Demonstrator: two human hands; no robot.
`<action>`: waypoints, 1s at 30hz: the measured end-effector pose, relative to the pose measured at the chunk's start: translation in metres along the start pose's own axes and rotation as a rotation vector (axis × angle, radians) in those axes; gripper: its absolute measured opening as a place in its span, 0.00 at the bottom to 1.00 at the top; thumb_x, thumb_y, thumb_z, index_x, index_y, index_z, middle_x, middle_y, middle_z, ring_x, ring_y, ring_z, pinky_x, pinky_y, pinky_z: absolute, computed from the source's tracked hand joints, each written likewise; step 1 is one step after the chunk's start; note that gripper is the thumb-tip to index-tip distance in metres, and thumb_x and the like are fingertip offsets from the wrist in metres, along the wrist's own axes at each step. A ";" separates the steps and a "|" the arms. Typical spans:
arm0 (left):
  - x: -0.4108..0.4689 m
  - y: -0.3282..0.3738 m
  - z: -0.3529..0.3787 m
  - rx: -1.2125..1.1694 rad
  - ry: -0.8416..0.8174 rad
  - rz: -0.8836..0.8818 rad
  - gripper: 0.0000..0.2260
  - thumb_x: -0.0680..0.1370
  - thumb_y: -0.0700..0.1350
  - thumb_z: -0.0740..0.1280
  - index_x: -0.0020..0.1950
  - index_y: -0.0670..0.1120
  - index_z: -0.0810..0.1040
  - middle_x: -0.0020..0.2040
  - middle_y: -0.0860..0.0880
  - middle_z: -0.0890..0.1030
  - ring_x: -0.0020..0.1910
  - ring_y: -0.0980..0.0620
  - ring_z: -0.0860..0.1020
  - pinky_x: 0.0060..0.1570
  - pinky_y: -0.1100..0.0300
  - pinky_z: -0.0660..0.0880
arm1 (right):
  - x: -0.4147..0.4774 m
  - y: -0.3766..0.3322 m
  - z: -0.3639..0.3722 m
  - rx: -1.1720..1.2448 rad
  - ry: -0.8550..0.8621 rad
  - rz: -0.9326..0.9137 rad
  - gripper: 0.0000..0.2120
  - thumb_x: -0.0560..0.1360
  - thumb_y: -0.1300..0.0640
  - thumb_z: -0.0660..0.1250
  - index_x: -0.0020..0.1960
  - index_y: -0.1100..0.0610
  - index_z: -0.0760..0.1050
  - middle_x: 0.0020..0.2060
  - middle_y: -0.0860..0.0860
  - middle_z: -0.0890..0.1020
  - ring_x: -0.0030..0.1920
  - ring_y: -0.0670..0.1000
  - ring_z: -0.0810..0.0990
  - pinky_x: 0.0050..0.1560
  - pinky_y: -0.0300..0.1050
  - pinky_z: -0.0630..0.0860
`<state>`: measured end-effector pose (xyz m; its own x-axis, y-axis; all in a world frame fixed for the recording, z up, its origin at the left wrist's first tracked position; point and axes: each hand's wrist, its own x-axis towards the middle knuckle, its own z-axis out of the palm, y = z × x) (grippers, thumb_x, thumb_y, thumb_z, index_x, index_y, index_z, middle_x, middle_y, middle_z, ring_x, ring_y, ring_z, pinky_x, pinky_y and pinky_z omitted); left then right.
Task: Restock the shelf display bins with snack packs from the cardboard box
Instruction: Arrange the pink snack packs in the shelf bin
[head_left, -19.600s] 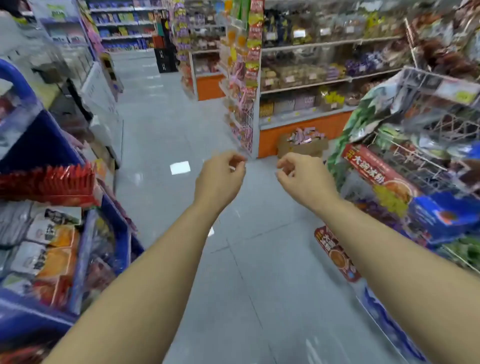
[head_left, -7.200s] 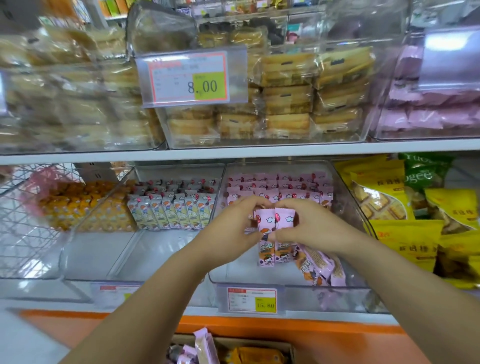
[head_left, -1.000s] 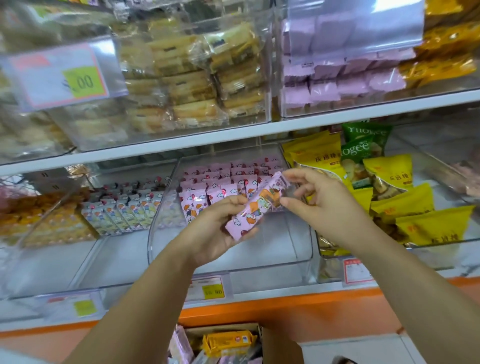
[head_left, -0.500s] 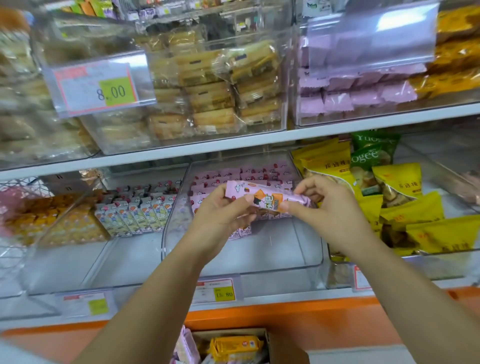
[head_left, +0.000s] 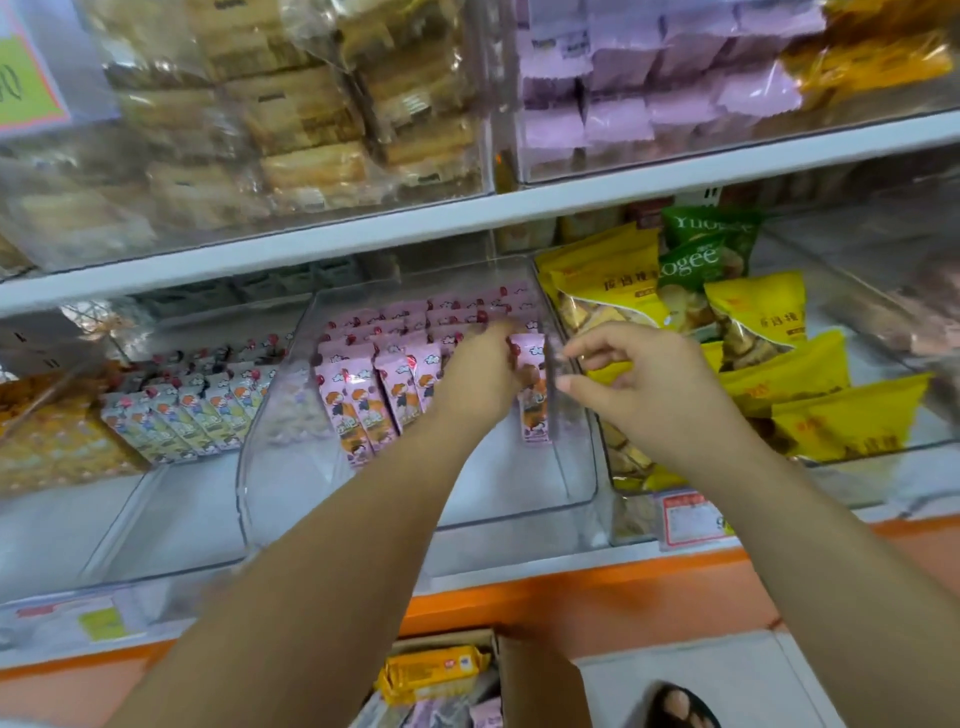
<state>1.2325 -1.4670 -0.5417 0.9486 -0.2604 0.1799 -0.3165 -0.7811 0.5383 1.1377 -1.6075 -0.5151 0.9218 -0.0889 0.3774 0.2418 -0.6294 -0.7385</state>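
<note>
A: Status, near to far?
B: Box (head_left: 540, 686) sits on the floor below the bin (head_left: 519, 483). It's open, with a yellow pack (head_left: 434, 670) lying on top inside.
A: Hands?
B: Both at the bin. Left hand (head_left: 480, 379) is inside it, against a pink pack (head_left: 535, 415). Its fingers curl at the pack's top edge, but that part's blurred, so I can't tell if it's gripping. Right hand (head_left: 644, 384) is over the bin's right wall, fingers loose and spread, holding nothing.
A: Pack position?
B: Upright at the bin's right wall, in front of the pink rows (head_left: 405, 338) at the bin's back.
A: Surroundings?
B: Yellow bags (head_left: 753, 322) right of the bin, pale packs (head_left: 182, 410) left of it. Cakes (head_left: 311, 130) and lilac packs (head_left: 649, 93) are on the shelf above it.
</note>
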 end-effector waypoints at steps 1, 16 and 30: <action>0.001 -0.001 0.003 0.000 0.023 -0.003 0.22 0.75 0.43 0.71 0.68 0.45 0.70 0.56 0.41 0.76 0.53 0.43 0.77 0.48 0.55 0.74 | 0.000 0.001 0.000 0.007 0.002 0.000 0.08 0.70 0.56 0.74 0.49 0.51 0.81 0.46 0.48 0.82 0.47 0.46 0.78 0.47 0.41 0.76; -0.082 0.003 -0.041 -0.198 0.163 0.107 0.11 0.77 0.35 0.66 0.58 0.45 0.77 0.54 0.49 0.78 0.42 0.58 0.78 0.41 0.73 0.72 | -0.034 -0.034 0.022 0.067 0.106 -0.268 0.07 0.69 0.60 0.69 0.47 0.56 0.81 0.39 0.43 0.78 0.41 0.41 0.75 0.40 0.26 0.69; -0.303 -0.158 -0.064 -0.138 0.128 -0.279 0.06 0.78 0.39 0.66 0.53 0.46 0.78 0.45 0.52 0.79 0.40 0.54 0.79 0.39 0.68 0.73 | -0.162 -0.052 0.173 0.044 -0.536 -0.123 0.09 0.72 0.63 0.71 0.51 0.56 0.80 0.44 0.49 0.82 0.41 0.46 0.77 0.42 0.30 0.70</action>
<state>0.9952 -1.2285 -0.6281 0.9937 0.0328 0.1071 -0.0500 -0.7258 0.6860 1.0284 -1.4268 -0.6349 0.9085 0.3959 0.1336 0.3592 -0.5766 -0.7338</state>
